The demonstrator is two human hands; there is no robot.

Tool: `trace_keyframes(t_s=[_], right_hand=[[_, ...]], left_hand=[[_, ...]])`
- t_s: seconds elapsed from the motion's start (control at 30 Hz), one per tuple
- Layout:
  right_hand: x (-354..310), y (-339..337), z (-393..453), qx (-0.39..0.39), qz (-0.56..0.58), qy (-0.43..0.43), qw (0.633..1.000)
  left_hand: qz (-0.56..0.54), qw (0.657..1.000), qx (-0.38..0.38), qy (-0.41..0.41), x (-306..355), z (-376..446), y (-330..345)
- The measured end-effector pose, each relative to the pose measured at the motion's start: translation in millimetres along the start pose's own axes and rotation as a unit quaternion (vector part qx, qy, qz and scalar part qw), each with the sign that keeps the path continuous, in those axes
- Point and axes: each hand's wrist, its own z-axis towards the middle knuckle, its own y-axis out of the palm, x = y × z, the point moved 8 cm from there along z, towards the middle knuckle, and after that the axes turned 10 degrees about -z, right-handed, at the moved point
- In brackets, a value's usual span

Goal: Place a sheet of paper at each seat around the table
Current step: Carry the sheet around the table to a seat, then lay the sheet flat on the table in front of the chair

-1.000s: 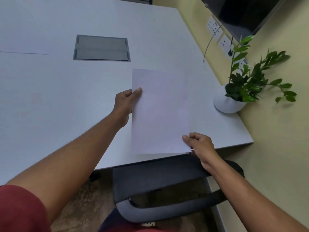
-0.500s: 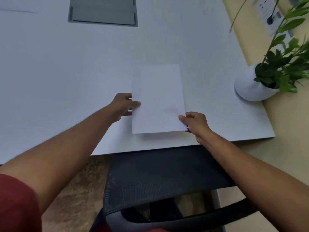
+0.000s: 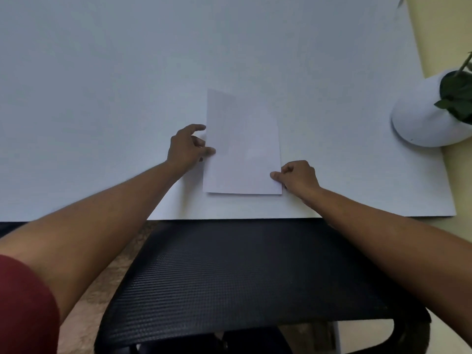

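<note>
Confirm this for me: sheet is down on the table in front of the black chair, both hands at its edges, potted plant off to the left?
Not quite. The head view shows the potted plant to the right, not the left. The rest holds: the sheet lies on the table before the black chair, left hand and right hand at its edges.

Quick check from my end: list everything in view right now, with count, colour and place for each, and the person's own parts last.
sheet of paper: one, white, flat on the table near its front edge, in front of the chair
table: one, white, fills the upper view
chair: one, black mesh back, pushed up to the table's front edge
plant pot: one, white, green leaves, near the table's right edge
wall: pale yellow, at right
left hand: on the sheet's left edge, thumb on top
right hand: pinches the sheet's lower right corner
sleeve: dark red, bottom left
</note>
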Motion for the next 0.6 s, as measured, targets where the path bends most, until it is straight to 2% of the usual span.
trace_keyframes(t_s=[0.2,0.27,0.37,0.43,0.5,0.6], right_hand=[[-1.3,3.3,9.1,0.006,-0.076,-0.021,0.997],[-1.3,2.3,11.3,0.003,-0.097,-0.021,0.995],[0.2,0.5,11.9,0.003,-0.128,-0.022,0.992],[0.1,-4.1,10.7,0.021,-0.13,-0.04,0.99],[-3.9,-9.5,6.5,0.058,-0.155,-0.109,0.98],[-17.7,-13.3,-2.1,0.109,-0.227,-0.279,0.927]], left_hand=[[0.056,0.998,-0.011,0.033,0.9,3.8,2.5],[0.105,0.992,-0.034,0.057,1.3,3.9,7.3],[0.217,0.968,-0.074,0.101,-0.1,3.2,14.5],[0.284,0.946,-0.067,0.14,-1.3,2.1,11.5],[0.34,0.915,-0.052,0.212,0.8,-3.8,10.5],[0.406,0.86,-0.079,0.3,-0.6,-11.1,11.3]])
